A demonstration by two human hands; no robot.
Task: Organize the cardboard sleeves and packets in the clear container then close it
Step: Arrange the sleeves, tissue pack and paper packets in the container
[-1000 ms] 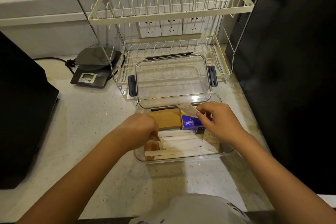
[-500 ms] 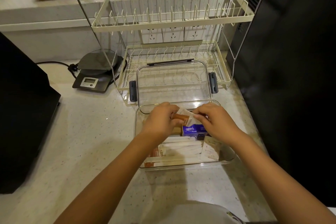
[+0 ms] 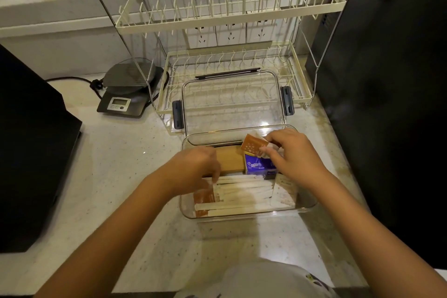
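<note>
The clear container (image 3: 307, 208) stands open on the counter in front of me. Inside lie several white paper-wrapped sticks (image 3: 242, 191), brown cardboard sleeves (image 3: 229, 161), a purple packet (image 3: 257, 166) and orange packets (image 3: 203, 198) at the left end. My right hand (image 3: 295, 157) pinches a small orange packet (image 3: 252, 146) above the back right of the container. My left hand (image 3: 193, 168) reaches into the container's left side, fingertips on the white sticks. The clear lid (image 3: 232, 104), with dark latches, leans behind the container against the rack.
A cream two-tier dish rack (image 3: 229, 19) stands behind the container. A grey kitchen scale (image 3: 128, 94) sits at the back left. A black appliance (image 3: 29, 152) blocks the left side, and a tall black one (image 3: 391, 104) the right.
My left hand passed an orange packet to my right hand near the container's back, then dropped back to the white sticks. My right hand now holds that packet.
</note>
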